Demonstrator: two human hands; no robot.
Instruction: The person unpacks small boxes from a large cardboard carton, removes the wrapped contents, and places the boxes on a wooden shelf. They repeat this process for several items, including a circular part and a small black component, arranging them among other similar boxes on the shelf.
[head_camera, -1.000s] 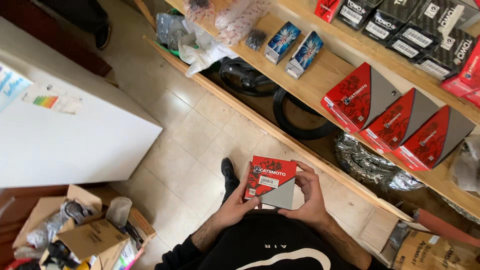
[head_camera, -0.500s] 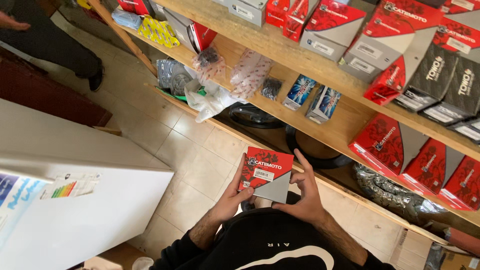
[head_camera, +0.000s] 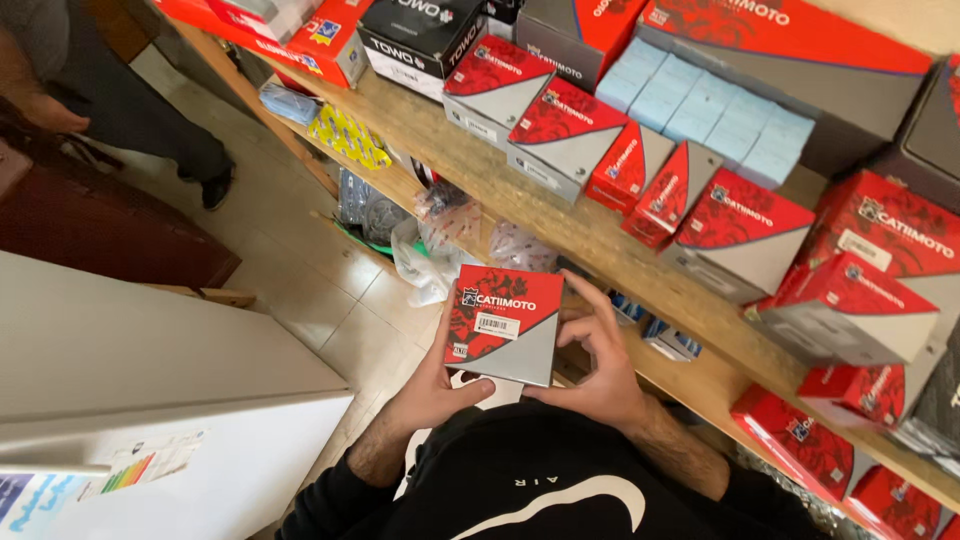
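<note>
- Closest to us, we see our black sleeves and chest at the bottom edge, both forearms rising toward the shelves.
- Our left hand (head_camera: 432, 392) cups the red and grey box (head_camera: 503, 324) from its left side, thumb under the lower edge, fingers wrapped behind it.
- Our right hand (head_camera: 592, 368) grasps the same box at its right edge, fingers curled, index finger raised along the side.
- The box sits between both hands, held in the air above the tiled floor (head_camera: 300, 270), its top face tilted toward us.
- To our left stands a white cabinet (head_camera: 150, 390) with a coloured label near its lower corner.
- Just beyond the box runs a wooden shelf (head_camera: 560, 225), with clear plastic bags (head_camera: 440, 250) on the level below it.
- On the shelf lie more red and grey boxes (head_camera: 740, 235), pale blue small boxes (head_camera: 700, 110) and a black box (head_camera: 420, 40).
- Farthest off, upper left, another person's leg (head_camera: 150, 120) stands on the floor beside a dark red bench (head_camera: 110, 225).
</note>
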